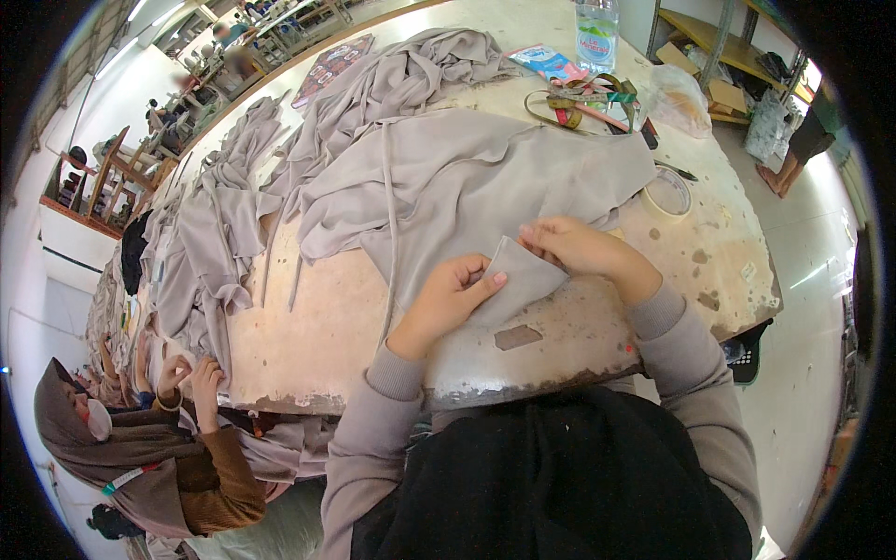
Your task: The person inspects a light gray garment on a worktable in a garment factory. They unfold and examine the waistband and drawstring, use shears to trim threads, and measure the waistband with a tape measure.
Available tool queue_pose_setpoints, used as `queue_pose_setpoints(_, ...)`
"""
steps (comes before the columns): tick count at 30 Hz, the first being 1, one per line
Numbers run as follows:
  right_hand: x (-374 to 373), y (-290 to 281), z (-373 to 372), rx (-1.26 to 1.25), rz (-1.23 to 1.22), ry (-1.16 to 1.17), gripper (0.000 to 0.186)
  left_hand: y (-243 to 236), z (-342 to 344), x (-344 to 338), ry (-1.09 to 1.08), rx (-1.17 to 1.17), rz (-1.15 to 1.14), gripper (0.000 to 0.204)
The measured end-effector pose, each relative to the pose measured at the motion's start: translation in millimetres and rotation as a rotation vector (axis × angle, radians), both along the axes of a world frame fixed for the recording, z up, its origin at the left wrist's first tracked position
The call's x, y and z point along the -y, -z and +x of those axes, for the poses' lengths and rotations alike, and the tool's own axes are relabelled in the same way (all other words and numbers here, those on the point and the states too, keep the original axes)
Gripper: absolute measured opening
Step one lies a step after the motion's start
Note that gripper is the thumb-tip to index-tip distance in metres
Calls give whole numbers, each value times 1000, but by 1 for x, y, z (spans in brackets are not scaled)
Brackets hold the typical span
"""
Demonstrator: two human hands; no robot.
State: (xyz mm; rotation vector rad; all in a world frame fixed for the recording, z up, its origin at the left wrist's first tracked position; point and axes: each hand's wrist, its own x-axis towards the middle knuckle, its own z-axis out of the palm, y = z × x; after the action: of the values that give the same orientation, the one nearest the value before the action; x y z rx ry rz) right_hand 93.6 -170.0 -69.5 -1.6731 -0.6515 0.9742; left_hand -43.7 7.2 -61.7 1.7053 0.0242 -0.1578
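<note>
Left hand (457,294) pinching raised flap (525,285) of grey cloth (476,191); right hand (581,247) seemingly gripping its edge, grip partly hidden. Only flap being worked; rest loose on tabletop (317,327).

At far right, a clear plastic water bottle (597,42) stands left of a crumpled translucent plastic bag (679,101), a cream ring-shaped tape roll (687,194) lying nearer.

Worn cream-topped worktable (322,350), stained, front edge chipped & dark. On it: thin grey fabric pcs (457,177), rumpled, mid & L; far side, clear plastic btl (596,42) nr tangled yellow-green tape measure (563,101); R, cream tape roll (683,189).
</note>
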Motion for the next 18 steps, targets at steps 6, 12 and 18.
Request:
queue_pose_setpoints(6,-9,-12,-19,143,251,37,27,0,-4,0,5,-5,-52,17)
queue_pose_setpoints(12,13,-39,-1,179,341,302,29,-7,-10,-10,-96,-5,-9,18)
queue_pose_setpoints(18,24,-50,3,166,444,316,32,-12,-11,-25,-197,131,-3,19)
